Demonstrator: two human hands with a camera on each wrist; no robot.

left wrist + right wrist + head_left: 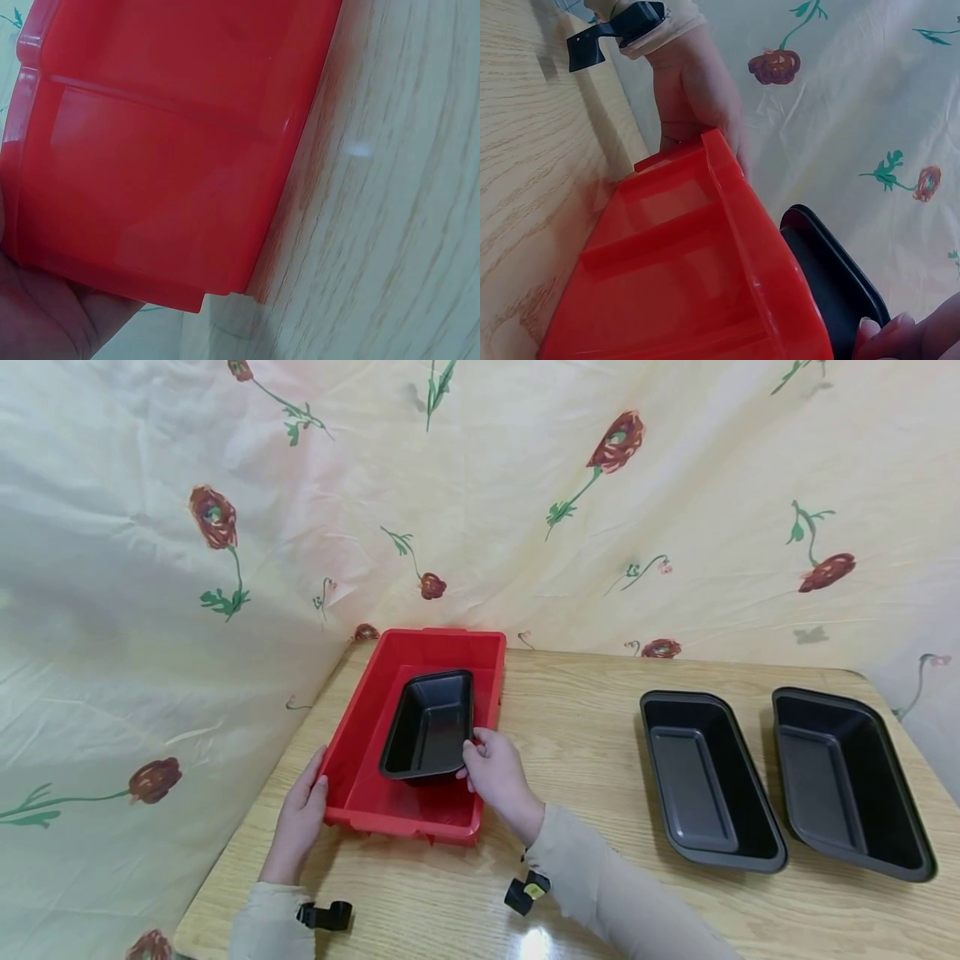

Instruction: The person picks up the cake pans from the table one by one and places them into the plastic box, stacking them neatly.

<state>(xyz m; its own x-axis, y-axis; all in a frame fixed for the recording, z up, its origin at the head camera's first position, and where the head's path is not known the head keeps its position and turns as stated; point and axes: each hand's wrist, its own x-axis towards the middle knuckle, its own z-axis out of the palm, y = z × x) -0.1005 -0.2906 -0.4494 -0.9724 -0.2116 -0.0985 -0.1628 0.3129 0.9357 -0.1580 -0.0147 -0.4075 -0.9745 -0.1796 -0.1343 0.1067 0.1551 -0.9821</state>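
Observation:
A red plastic tray (360,752) stands on the left part of the table. Inside its walls is a small black loaf pan (435,727), tilted, with its front end raised above the tray floor. My right hand (498,772) pinches the loaf pan's near right corner between thumb and fingers; in the right wrist view those fingertips (889,334) are on the pan's dark rim. At the tray's near left corner, my left hand (302,810) grips the wall. The left wrist view shows the left hand (45,311) against the tray's red outer side (150,172), its fingers partly hidden.
Two larger dark loaf pans, one nearer the middle (693,785) and one at the right edge (817,777), lie side by side on the wooden table (577,735). A flowered cloth (487,510) hangs behind the table and along its left side.

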